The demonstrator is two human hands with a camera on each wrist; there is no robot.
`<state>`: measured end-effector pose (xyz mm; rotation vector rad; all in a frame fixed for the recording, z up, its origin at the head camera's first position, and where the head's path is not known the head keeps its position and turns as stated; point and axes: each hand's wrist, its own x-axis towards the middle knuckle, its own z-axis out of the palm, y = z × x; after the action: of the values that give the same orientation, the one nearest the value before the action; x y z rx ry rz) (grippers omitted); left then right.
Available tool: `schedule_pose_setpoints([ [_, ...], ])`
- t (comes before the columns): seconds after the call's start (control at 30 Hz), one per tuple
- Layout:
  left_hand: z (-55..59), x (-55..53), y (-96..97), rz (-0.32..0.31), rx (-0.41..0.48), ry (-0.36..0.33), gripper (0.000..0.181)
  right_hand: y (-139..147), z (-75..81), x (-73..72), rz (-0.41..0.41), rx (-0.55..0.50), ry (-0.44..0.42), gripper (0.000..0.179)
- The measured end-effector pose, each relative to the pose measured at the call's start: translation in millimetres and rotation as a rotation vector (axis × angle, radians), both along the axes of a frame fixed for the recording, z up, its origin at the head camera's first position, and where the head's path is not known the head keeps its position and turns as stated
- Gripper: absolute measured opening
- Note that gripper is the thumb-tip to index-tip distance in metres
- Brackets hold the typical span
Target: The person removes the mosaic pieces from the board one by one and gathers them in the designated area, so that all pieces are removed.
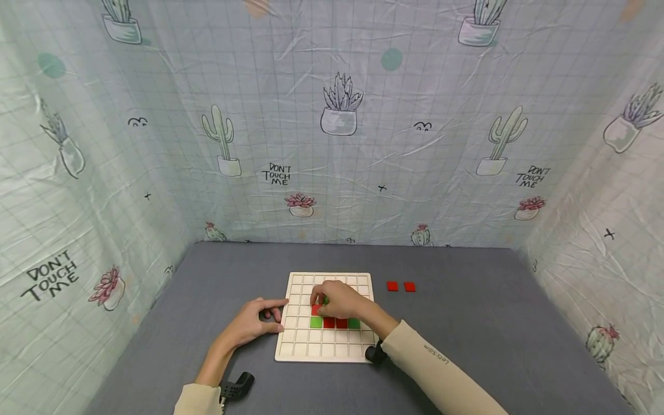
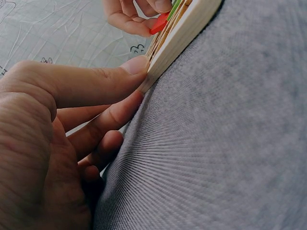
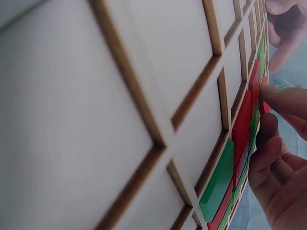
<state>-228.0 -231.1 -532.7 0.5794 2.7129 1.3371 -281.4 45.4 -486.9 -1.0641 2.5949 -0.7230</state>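
A pale wooden grid board [image 1: 301, 350] lies on the grey table. My left hand [image 1: 249, 324] is at the board's left edge, with its thumb and forefinger touching the edge apart from each other; the other fingers are bent, as the left wrist view shows. My right hand [image 1: 339, 298] is over the middle of the board and pinches a red square tile [image 1: 315, 310]. Just in front of it runs a row of tiles: a green tile [image 1: 316, 323], two red tiles [image 1: 335, 323] and another green tile [image 1: 354, 323]. Part of a green tile [image 1: 325, 300] shows beneath the right hand, which hides other cells.
Two loose red tiles [image 1: 392, 286] lie on the table [image 1: 446, 334] to the right of the board. A cloth printed with cacti [image 1: 342, 173] closes off the back and both sides. Black wrist devices [image 1: 238, 385] sit on both forearms.
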Motion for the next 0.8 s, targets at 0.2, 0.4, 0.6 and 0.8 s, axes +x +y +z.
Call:
schedule_pose_setpoints([
  [0.2,0.0,-0.1,0.0,0.003,0.001,-0.007,0.058,-1.2,2.0,1.9,0.0,0.022,0.007,0.016],
  [0.4,-1.4,-0.3,-0.4,0.0,0.01,-0.008,0.058,0.6,3.2,4.2,0.003,0.029,0.018,0.018],
  [0.6,-1.8,0.7,-0.4,0.005,0.004,-0.004,0.058,2.5,4.1,5.8,0.01,0.004,0.004,0.019],
  [0.8,-1.1,0.9,0.3,0.014,-0.006,-0.009,0.058,4.5,5.0,4.4,0.017,-0.018,0.006,0.021],
])
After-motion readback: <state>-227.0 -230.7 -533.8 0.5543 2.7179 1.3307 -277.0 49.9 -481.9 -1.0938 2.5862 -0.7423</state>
